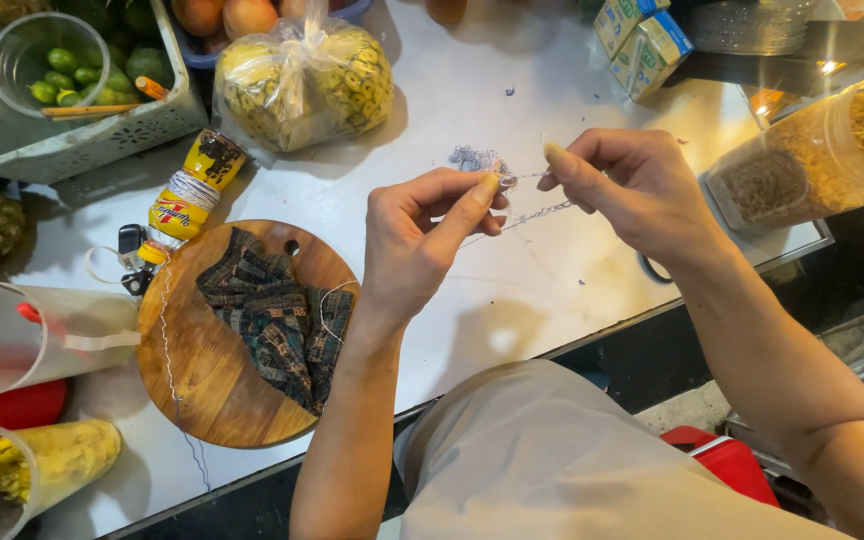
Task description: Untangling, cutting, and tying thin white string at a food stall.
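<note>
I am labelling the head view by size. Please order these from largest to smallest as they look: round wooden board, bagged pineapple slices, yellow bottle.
1. Round wooden board.
2. Bagged pineapple slices.
3. Yellow bottle.
The board lies nearer the camera, which may exaggerate its lead.

Two hands [422,240] [632,190], one twisted string [527,215], one round wooden board [212,370], two green cartons [642,35].

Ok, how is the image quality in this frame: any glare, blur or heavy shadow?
Head view: sharp and evenly lit on the left hand, right hand and thin string; soft shadows on the white table; small bright glare top right; dark below the table edge.
</note>
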